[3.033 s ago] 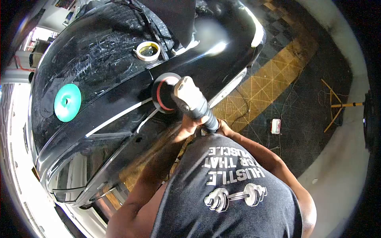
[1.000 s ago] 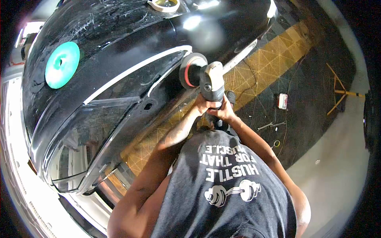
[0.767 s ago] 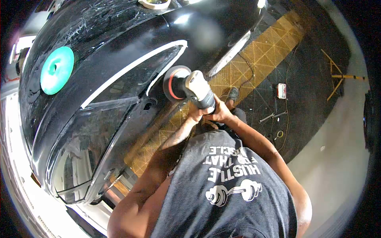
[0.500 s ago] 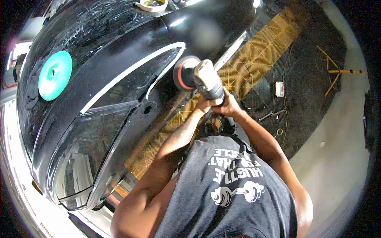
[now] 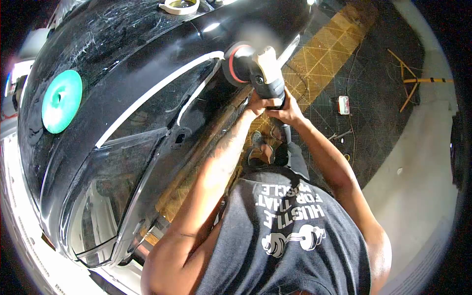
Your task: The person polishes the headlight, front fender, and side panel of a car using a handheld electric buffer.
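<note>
Both my hands are wrapped round the dark grey body of a car polisher (image 5: 267,73). My left hand (image 5: 258,104) grips it on the left side, and my right hand (image 5: 291,109) closes round it from the right. The polisher's round pad (image 5: 238,65), with a red-orange ring, faces the side of a glossy black car (image 5: 196,44); I cannot tell whether it touches the paint. White masking tape (image 5: 157,91) outlines the side window close by. On the car's upper surface lies a green foam pad (image 5: 62,102) with a hole in its middle.
A ring-shaped yellowish roll (image 5: 181,6) sits on the car at the top. Dark and yellow floor tiles (image 5: 324,49) run alongside. On the floor are a red-and-white box (image 5: 343,105), a wrench (image 5: 339,135), cords and a yellow stand (image 5: 408,81).
The polisher and both my hands have moved up and slightly right, away from my body. My view has shifted a little, and one foot now shows more below my hands.
</note>
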The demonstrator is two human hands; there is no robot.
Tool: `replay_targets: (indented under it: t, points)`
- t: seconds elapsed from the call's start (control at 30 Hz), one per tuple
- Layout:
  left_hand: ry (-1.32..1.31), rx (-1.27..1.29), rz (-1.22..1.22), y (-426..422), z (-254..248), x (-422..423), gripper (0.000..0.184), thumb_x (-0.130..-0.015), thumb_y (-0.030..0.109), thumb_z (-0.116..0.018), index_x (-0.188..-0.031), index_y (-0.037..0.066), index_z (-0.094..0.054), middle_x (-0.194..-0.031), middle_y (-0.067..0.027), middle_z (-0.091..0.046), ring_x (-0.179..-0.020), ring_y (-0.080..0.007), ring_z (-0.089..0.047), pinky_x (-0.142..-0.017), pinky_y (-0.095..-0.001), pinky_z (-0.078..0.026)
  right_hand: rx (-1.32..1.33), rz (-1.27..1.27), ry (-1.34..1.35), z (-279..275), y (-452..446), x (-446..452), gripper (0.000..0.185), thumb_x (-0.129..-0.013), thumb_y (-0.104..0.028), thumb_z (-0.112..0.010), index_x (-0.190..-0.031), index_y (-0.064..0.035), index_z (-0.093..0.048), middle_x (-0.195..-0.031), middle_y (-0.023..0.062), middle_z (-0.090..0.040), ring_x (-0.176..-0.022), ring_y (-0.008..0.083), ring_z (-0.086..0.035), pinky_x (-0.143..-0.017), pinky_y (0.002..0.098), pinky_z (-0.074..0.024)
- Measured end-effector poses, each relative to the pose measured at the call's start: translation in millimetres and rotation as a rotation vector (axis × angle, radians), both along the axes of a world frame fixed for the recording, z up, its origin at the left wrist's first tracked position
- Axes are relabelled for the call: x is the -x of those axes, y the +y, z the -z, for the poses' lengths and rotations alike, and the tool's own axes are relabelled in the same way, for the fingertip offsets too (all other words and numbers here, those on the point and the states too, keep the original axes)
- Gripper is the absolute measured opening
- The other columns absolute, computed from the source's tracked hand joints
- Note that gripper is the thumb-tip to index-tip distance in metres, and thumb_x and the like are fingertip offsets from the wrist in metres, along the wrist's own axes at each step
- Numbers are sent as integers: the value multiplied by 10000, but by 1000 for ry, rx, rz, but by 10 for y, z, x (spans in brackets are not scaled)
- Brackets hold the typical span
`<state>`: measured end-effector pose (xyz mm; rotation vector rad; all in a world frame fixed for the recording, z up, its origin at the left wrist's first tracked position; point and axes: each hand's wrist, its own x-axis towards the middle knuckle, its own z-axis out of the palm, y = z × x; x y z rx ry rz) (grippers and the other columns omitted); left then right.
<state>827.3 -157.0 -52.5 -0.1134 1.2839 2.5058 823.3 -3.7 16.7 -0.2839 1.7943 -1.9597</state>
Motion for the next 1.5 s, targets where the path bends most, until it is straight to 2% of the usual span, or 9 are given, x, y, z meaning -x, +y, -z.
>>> replay_targets:
  t: [0.23, 0.37, 0.47, 0.67, 0.77, 0.9, 1.03, 1.17, 1.5]
  points:
    - [40, 78, -111, 1, -430, -145, 634, -598, 85, -874, -1189, 40, -649, -1110, -59, -690, -1014, -197, -653, -959, -358, -507, -75, -70, 25, 9, 54, -13, 973, -586, -123, -867, -1422, -6, -385, -1288, 132, -576, -1179, 218, -556, -1045, 361, -434]
    - [21, 138, -167, -19, -404, -446, 775, -593, 133, -895, -1282, 39, -553, -1193, -65, -629, -1095, -210, -608, -957, -373, -507, -20, -103, 33, 91, -1, -221, 988, -578, -138, -874, -1426, -5, -385, -1304, 139, -573, -1199, 221, -551, -1048, 366, -435]
    - [-13, 112, -146, -124, -292, -708, 763, -616, 135, -888, -1299, 49, -558, -1206, -62, -628, -1109, -218, -604, -984, -381, -494, -222, -138, 112, 96, -54, -407, 1014, -583, -172, -877, -1437, 10, -363, -1231, 153, -627, -1133, 217, -597, -993, 370, -477]
    - [-35, 180, -250, -295, -247, -1243, 786, -623, 121, -884, -1326, 52, -539, -1237, -72, -615, -1143, -229, -592, -1035, -405, -462, 96, -173, -89, 129, -291, -800, 1025, -588, -121, -857, -1458, 3, -329, -1246, 140, -622, -1141, 218, -598, -1009, 345, -471]
    - [-105, 252, -277, -310, -301, -1453, 802, -613, 145, -891, -1324, 55, -530, -1229, -61, -604, -1147, -226, -585, -1031, -399, -462, -77, -253, 102, 409, -286, -918, 1017, -590, -125, -844, -1456, 12, -329, -1233, 130, -627, -1138, 208, -597, -1005, 340, -472]
    - [-111, 254, -251, -243, -350, -1288, 811, -601, 162, -895, -1322, 68, -535, -1212, -45, -609, -1124, -206, -588, -1004, -378, -471, 129, -174, -47, 195, -228, -845, 996, -600, -141, -837, -1455, 1, -345, -1230, 119, -628, -1134, 185, -595, -990, 327, -471]
    - [-74, 204, -162, -108, -367, -810, 754, -593, 173, -895, -1269, 81, -575, -1166, -34, -626, -1073, -199, -602, -963, -370, -491, -23, -82, -14, 307, -83, -585, 966, -604, -132, -834, -1448, -25, -377, -1224, 91, -629, -1117, 183, -594, -985, 332, -473]
    - [-148, 273, -2, -19, -384, -297, 660, -612, 174, -863, -1212, 62, -612, -1115, -49, -656, -1027, -212, -627, -924, -370, -511, 110, 43, -141, 350, -9, -277, 908, -562, -73, -828, -1384, -53, -441, -1133, 56, -636, -1040, 184, -606, -917, 339, -504]
    - [-146, 334, -24, -122, -542, -564, 786, -594, 209, -868, -1301, 77, -551, -1204, -64, -613, -1119, -239, -590, -997, -396, -470, 193, 6, -164, 406, -126, -487, 925, -530, -68, -867, -1360, -36, -461, -1196, 57, -619, -1097, 172, -582, -972, 340, -478]
